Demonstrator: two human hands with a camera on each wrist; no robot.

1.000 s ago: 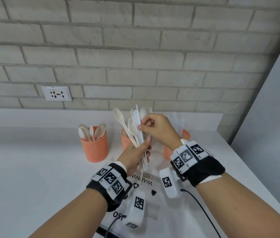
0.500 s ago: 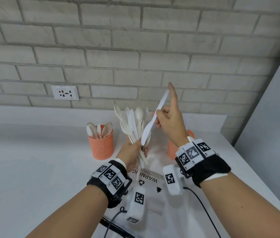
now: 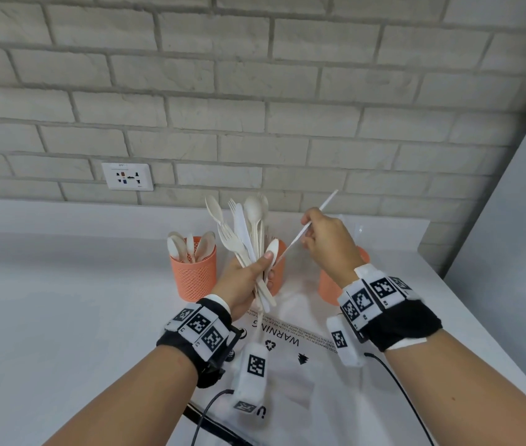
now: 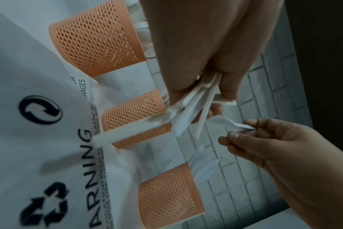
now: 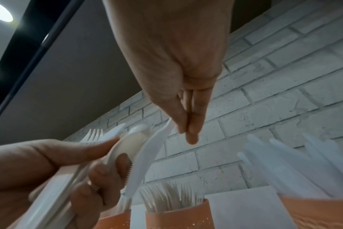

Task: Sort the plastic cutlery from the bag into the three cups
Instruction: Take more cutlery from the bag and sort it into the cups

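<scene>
Socket point(image 3: 127, 176) on brick wall point(image 3: 255, 91), bag point(image 3: 287, 365) beneath perhaps all cups point(image 3: 193, 272)

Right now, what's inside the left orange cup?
The left cup holds white spoons standing bowl-up, as the head view shows. Their handles and the cup's bottom are hidden behind the mesh wall, so anything lower down cannot be seen.

Left hand point(image 4: 196, 51) gripping a bundle of white cutlery point(image 4: 188, 111) just beside the middle orange mesh cup point(image 4: 135, 119). Right hand point(image 4: 274, 148) past that cup, pinching a white knife point(image 4: 231, 124). Two more mesh cups flanking it, on a printed plastic bag point(image 4: 29, 139).
</scene>
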